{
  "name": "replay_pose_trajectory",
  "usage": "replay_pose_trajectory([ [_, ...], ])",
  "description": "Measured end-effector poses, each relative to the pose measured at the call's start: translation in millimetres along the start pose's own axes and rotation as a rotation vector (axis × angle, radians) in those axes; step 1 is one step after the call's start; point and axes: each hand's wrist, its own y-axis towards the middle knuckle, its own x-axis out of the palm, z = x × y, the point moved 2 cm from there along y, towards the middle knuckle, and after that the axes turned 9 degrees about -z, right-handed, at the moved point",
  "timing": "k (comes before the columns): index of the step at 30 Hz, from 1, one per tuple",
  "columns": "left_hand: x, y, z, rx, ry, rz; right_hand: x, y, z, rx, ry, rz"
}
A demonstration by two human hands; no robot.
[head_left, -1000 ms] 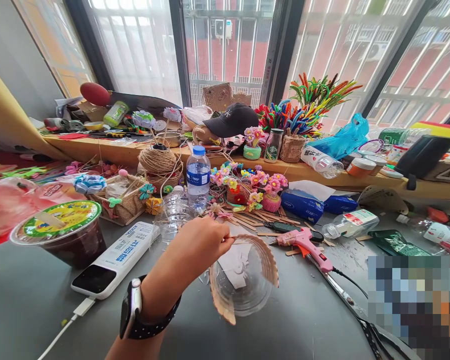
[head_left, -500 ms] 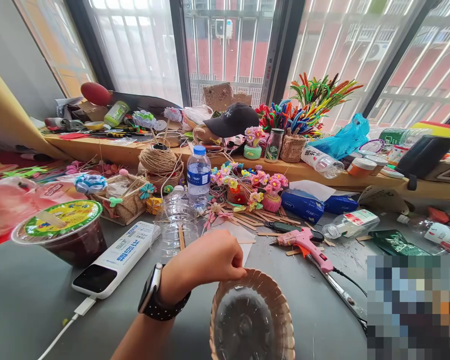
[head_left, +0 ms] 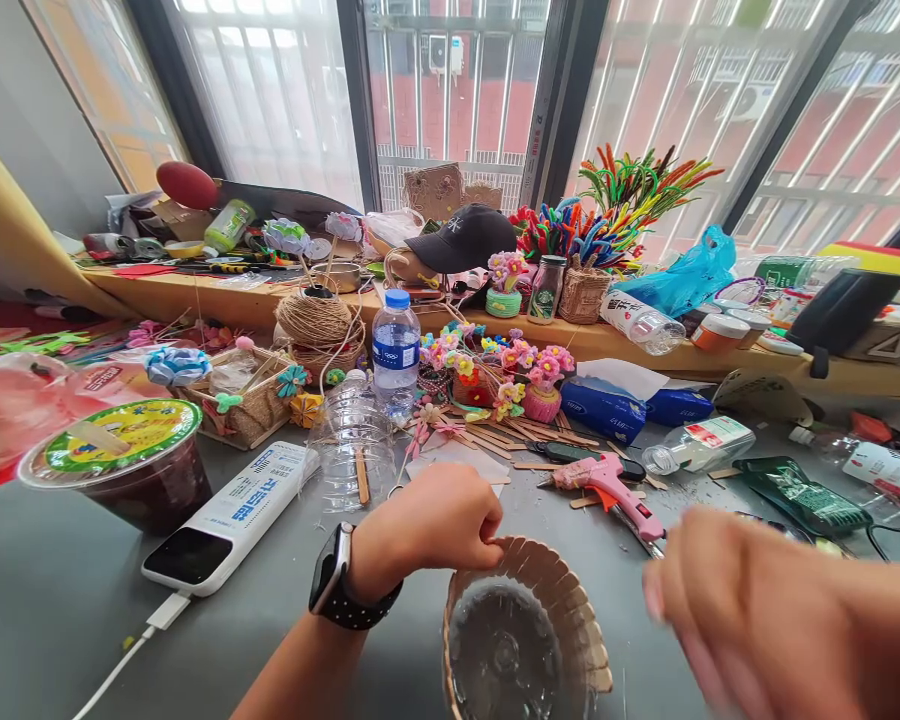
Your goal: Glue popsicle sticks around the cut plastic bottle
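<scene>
My left hand (head_left: pixel 450 515), with a dark watch (head_left: pixel 335 570) on its wrist, pinches the far rim of a round container (head_left: pixel 581 620). Flat wooden craft sticks line its wall, and clear ridged plastic forms its bottom. The container tilts so that its inside faces me. At the right, blurred by motion, is my right hand (head_left: pixel 750 610); its fingers look curled, but whether they hold anything does not show. It is near a pink hot glue gun (head_left: pixel 607 480) lying on the grey table (head_left: pixel 390 670).
Loose craft sticks (head_left: pixel 495 440) lie behind the container. A clear cut bottle (head_left: pixel 352 440), a water bottle (head_left: pixel 396 350) and a white power bank (head_left: pixel 232 520) stand or lie leftward, beside a lidded drink cup (head_left: pixel 142 470). Pink crocheted flowers (head_left: pixel 547 370) and blue tissue packs (head_left: pixel 604 405) are farther back.
My right hand has come into view from the right. My left hand and the container have shifted slightly to the right.
</scene>
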Motion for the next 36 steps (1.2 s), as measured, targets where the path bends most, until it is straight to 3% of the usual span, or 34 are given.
replay_pose_trajectory([
  [3, -0.2, -0.3, 2.4, 0.022, 0.013, 0.019, -21.7, 32.5, -49.5, 0.134, 0.184, -0.012],
  [5, -0.2, -0.3, 3.2, 0.029, 0.023, 0.029, -19.3, 54.6, -59.8, 0.209, 0.147, -0.044],
  [9, 1.4, 0.7, 3.5, 0.051, 0.033, 0.033, 8.7, 75.7, -42.5, 0.378, -0.049, -0.256],
  [14, -0.1, 0.6, 4.4, 0.067, 0.013, 0.056, 27.4, 76.8, -33.6, 0.359, -0.113, -0.414],
  [24, -9.2, -11.1, -11.7, -0.013, -0.192, 0.011, 32.9, 86.8, -29.0, 0.35, -0.296, -0.368],
  [30, 0.1, -10.5, -6.2, -0.063, -0.093, -0.06, 34.1, 88.9, -25.9, 0.354, -0.314, -0.338],
  [33, 3.1, -10.3, -3.3, -0.09, -0.04, -0.06, 33.8, 87.8, -28.1, 0.332, -0.328, -0.368],
  [36, 2.1, -11.2, -8.7, -0.071, -0.183, -0.128, 32.8, 84.9, -30.5, 0.321, -0.344, -0.439],
])
